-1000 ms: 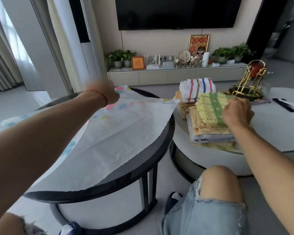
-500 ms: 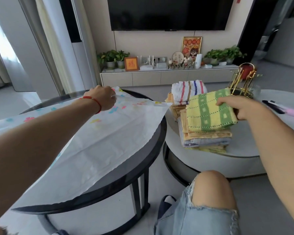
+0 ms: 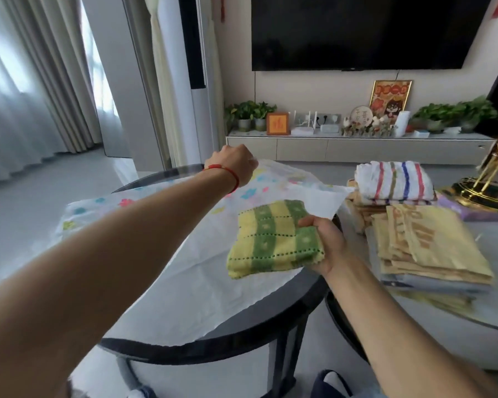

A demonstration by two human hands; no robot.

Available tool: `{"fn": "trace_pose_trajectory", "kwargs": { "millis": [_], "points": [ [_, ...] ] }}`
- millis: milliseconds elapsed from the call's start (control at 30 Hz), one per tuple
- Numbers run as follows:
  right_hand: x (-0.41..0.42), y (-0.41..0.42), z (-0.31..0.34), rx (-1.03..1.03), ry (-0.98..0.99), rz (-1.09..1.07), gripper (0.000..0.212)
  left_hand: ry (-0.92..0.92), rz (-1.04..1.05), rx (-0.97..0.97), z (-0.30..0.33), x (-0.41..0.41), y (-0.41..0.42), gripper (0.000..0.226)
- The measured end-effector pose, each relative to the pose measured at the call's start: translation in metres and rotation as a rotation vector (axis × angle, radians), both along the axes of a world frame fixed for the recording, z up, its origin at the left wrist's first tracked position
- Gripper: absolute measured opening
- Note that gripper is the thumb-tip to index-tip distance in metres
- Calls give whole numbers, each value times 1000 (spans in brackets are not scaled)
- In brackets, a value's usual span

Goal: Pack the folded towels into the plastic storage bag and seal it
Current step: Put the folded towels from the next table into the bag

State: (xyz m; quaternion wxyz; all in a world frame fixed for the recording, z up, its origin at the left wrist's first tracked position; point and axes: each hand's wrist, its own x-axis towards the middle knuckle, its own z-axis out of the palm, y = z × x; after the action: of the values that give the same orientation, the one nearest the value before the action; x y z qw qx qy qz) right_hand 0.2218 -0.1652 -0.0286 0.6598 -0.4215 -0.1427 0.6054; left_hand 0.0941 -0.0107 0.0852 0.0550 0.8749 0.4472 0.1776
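The right hand (image 3: 327, 244) holds a folded green-and-yellow towel (image 3: 273, 239) by its right edge, fingers closed on it with the thumb on top, so that the towel sits flat over the plastic storage bag (image 3: 184, 277). The towel's long axis runs roughly left to right, tilted a little, and its green and yellow stripes run away from the person toward the bag's far end. The bag lies spread flat on the dark round table (image 3: 242, 337), its long axis running from the near edge to the far flower-printed end. There the left hand (image 3: 236, 165), a red string on its wrist, is closed in a fist on the bag's far edge. To the right, on a lower white table (image 3: 472, 320), stand a stack of yellow folded towels (image 3: 426, 248) and, behind it, a striped white towel (image 3: 394, 180) atop another pile, both just beside the bag's right corner.
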Motion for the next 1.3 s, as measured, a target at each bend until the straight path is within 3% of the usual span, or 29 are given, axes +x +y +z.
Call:
{"fn": "trace_pose_trajectory", "kwargs": {
  "millis": [167, 267, 333, 400, 433, 500, 600, 700, 900, 967, 1067, 1200, 1300],
  "points": [
    [-19, 90, -33, -31, 117, -306, 53, -33, 33, 20, -3, 0, 9, 36],
    [-17, 108, -43, -174, -13, -359, 43, -36, 9, 13, 3, 2, 14, 35],
    [-21, 106, -50, -280, -359, -432, 55, -24, -13, 19, 6, 2, 17, 35],
    [-30, 94, -56, -353, -891, -460, 76, 2, -36, 27, 7, 3, 18, 37],
    [-35, 89, -61, -355, -1135, -445, 74, 14, -45, 32, 7, 3, 18, 37],
    [-42, 88, -71, -350, -1540, -262, 58, 28, -66, 42, 5, 3, 18, 37],
    [-33, 108, -82, -458, -1806, 118, 52, 33, -118, 43, 3, 4, 16, 33],
    [-10, 141, -86, -444, -1888, 194, 54, 45, -157, 53, 1, 4, 14, 26],
    [33, 188, -84, -298, -1864, 350, 63, 59, -208, 83, -1, 4, 17, 26],
    [36, 191, -86, -254, -1828, 331, 68, 59, -209, 79, 1, 4, 19, 27],
    [30, 185, -98, -181, -1986, 202, 62, 48, -202, 61, 3, 4, 19, 28],
    [15, 190, -112, -379, -2158, 174, 48, 30, -213, 59, 1, 4, 17, 28],
    [15, 208, -99, -547, -2087, 187, 46, 23, -222, 66, -1, 5, 17, 29]
  ]
}}
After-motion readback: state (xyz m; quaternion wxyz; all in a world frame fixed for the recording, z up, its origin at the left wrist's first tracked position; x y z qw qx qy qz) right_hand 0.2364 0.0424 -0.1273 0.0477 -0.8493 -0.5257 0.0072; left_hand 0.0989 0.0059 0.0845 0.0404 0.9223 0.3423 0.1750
